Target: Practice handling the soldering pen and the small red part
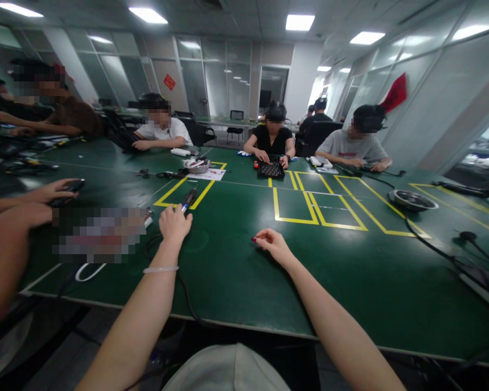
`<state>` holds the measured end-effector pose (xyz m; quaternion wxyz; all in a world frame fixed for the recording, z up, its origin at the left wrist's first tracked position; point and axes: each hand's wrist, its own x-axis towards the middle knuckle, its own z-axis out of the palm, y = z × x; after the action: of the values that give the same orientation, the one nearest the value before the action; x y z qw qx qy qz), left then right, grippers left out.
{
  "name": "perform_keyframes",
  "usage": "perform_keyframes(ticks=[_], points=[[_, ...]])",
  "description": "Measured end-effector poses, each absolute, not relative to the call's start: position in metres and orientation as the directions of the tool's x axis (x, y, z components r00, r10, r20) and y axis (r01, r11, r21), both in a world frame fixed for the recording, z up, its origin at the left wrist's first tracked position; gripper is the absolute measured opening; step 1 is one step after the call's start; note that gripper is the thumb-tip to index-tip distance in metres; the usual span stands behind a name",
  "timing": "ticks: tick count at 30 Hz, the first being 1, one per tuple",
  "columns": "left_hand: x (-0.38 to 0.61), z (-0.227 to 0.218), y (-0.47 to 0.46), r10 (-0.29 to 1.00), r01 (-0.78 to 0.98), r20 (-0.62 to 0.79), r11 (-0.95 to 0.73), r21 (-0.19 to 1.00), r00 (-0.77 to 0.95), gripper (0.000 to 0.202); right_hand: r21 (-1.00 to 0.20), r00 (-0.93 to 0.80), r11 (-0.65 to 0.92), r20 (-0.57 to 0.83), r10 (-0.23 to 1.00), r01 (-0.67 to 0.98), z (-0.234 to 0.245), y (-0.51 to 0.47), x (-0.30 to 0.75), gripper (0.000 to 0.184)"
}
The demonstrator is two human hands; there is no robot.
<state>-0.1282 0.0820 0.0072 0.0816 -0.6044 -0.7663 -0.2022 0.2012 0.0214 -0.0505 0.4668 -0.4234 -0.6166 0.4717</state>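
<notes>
While a co-worker's hand (pixel 61 190) rests over a dark handheld object (pixel 75 187) at the far left of the green table (pixel 228 288), I see a pixelated patch just to its right, too masked to identify, with a white loop (pixel 90 270) at its near side. Next comes my left hand (pixel 175 224), its fingers closed around the near end of a pen-shaped tool (pixel 190 196), dark with a blue band, whose tip points away from me; a pale bracelet (pixel 161 269) circles that wrist. Beyond the tip I make out a metal bowl (pixel 196 164) and a printed sheet (pixel 215 174) beside a yellow tape outline. Well to the right of the tool, my right hand (pixel 274 243) has its fingertips pinched narrow on a small dark red piece (pixel 254 239), too small for me to name, near the table surface; I cannot tell whether it touches. Across the table, a person in black has both hands at a black tray (pixel 271 168). Farther right I see more yellow outlines (pixel 339 227), then a round metal dish (pixel 413 200) near a black cord (pixel 426 236).
</notes>
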Motion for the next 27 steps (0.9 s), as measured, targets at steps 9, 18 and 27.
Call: perform_keyframes(ticks=[9, 18, 27], points=[[-0.154, 0.004, 0.089, 0.94, 0.935, 0.074, 0.318, 0.158, -0.332, 0.047, -0.974, -0.224, 0.206, 0.18, 0.958, 0.096, -0.045, 0.018, 0.2, 0.03], [-0.126, 0.001, 0.079, 0.95, 0.968, 0.188, 0.246, 0.044, -0.25, 0.051, -0.975, -0.235, 0.203, 0.178, 0.956, 0.086, -0.048, 0.019, 0.201, 0.029], [-0.07, 0.006, 0.058, 0.978, 0.999, 0.205, 0.037, 0.016, -0.04, 0.047, -0.949, -0.187, 0.255, 0.221, 0.957, 0.183, -0.046, 0.018, 0.198, 0.027]])
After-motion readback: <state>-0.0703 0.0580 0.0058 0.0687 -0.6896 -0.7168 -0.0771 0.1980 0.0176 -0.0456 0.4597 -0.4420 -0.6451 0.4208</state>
